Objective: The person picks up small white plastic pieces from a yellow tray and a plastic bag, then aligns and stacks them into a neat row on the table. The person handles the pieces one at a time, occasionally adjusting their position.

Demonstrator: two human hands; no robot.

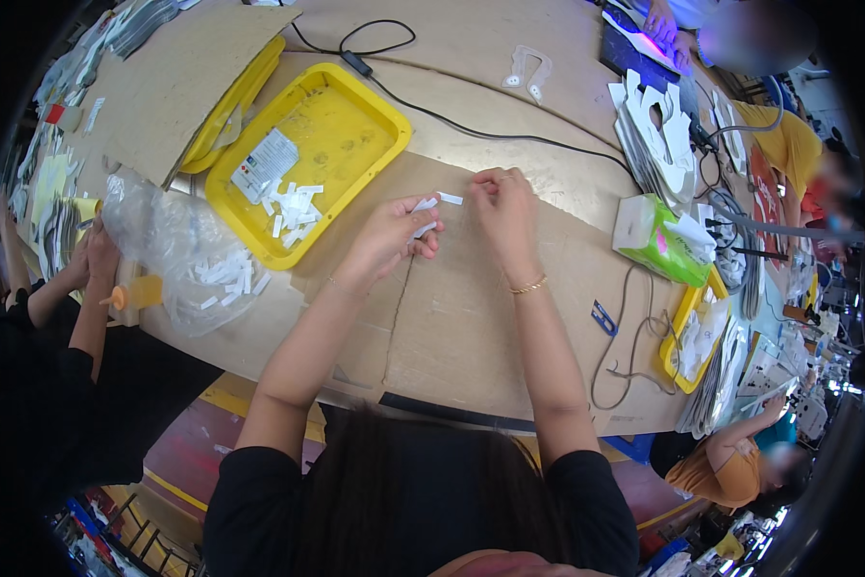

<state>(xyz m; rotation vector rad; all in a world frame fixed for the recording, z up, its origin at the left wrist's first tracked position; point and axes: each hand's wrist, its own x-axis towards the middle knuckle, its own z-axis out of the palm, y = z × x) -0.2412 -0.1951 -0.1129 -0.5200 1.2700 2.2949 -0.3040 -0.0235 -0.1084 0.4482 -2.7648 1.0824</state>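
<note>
Above the cardboard sheet (451,317), my left hand (386,240) is closed around a few small white strips (423,216). One more white strip (451,198) shows between my two hands, by the left fingertips; whether it is held or lies on the cardboard I cannot tell. My right hand (505,210) is just to the right, fingers bent and pressed together. Anything in that pinch is too small to make out. Left of my hands stands a yellow tray (370,159) with a pile of loose white strips (296,210) and a printed label sheet (264,165).
A clear plastic bag (177,240) with more strips lies at left, near an orange-capped bottle (139,293) and a co-worker's hands. A tissue pack (658,240), a blue cutter (603,317), cords and a small yellow tray (677,356) lie at right. Another person works far right.
</note>
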